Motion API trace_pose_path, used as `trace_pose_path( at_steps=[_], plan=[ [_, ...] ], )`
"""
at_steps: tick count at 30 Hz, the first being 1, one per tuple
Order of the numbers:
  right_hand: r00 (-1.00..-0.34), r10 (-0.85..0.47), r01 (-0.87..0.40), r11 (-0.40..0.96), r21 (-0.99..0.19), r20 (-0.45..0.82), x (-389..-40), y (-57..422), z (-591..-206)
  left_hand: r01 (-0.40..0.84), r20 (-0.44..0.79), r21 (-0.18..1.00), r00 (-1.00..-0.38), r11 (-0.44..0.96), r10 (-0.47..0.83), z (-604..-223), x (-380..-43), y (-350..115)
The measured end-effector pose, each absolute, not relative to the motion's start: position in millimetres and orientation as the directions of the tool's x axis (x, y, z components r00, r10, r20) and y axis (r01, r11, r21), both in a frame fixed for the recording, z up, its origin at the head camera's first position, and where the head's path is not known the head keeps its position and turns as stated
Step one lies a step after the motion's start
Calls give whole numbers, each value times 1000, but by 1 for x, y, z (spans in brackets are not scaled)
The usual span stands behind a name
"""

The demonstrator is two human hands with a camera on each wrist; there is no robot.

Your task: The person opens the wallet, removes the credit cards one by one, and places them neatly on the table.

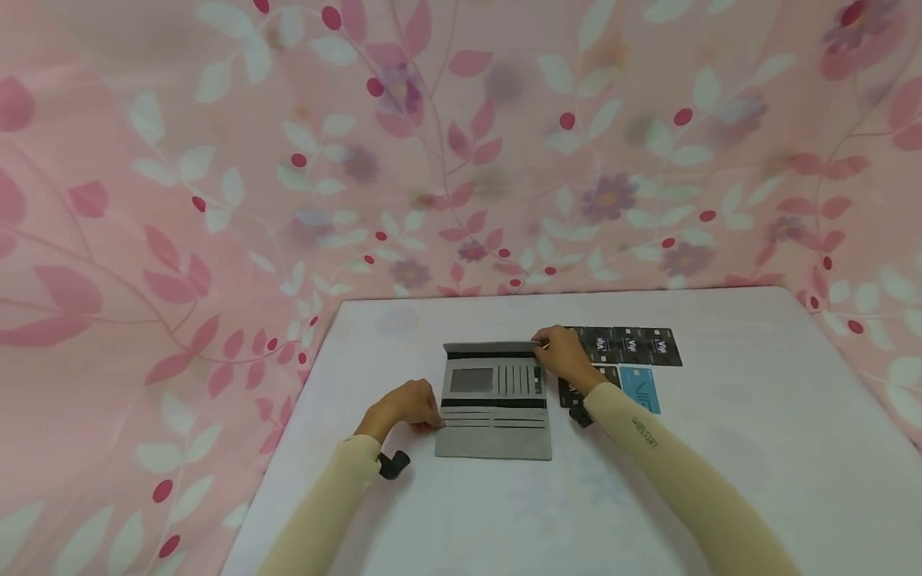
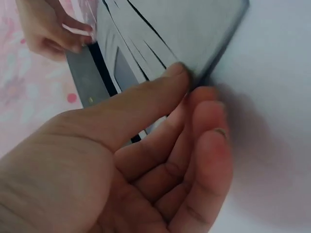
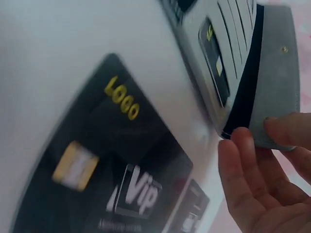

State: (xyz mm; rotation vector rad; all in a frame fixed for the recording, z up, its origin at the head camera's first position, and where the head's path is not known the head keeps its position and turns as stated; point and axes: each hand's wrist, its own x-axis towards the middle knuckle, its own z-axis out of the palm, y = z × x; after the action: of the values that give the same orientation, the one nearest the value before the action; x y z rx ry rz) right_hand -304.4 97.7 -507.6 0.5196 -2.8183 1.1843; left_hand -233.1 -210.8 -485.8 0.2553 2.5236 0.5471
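Note:
A grey long wallet [image 1: 497, 444] lies unfolded on the white table, showing card slots and a dark clear window [image 1: 471, 380]. My left hand [image 1: 414, 402] pinches its left edge, thumb on top and fingers underneath, as the left wrist view shows. At the upper right corner, my right hand [image 1: 565, 358] pinches the wallet's snap flap [image 3: 277, 73] between thumb and fingers. The flap is tilted up. One black card [image 3: 212, 56] sits in a slot at the wallet's right side. Beside the right hand lie several black VIP cards [image 1: 630, 346], some partly hidden by that hand and wrist.
A blue card [image 1: 639, 390] lies below the row of black cards, near the right forearm. Dark wrist cameras [image 1: 393, 465] are worn on both wrists. Pink floral cloth [image 1: 461, 160] hangs behind and left of the white table [image 1: 756, 400].

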Motion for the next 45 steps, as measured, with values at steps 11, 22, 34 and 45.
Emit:
trace_pose_path(
  at_steps=[11,22,34,45],
  plan=[
    [-983,-183,-122,679,-724,-7,-301,101,-509,263,9,612,-945,746,326,-500,-250,-201],
    [-945,-280,-47,631,-775,-170,-291,101,-503,330,2,616,-909,716,417,-532,-250,-204],
    [-917,-291,67,564,-823,-274,-293,106,-497,372,105,662,-906,651,411,-540,-254,-206],
    [-915,-279,87,567,-819,-290,-290,101,-503,301,67,797,-906,523,418,-549,-259,-204]
  ],
)
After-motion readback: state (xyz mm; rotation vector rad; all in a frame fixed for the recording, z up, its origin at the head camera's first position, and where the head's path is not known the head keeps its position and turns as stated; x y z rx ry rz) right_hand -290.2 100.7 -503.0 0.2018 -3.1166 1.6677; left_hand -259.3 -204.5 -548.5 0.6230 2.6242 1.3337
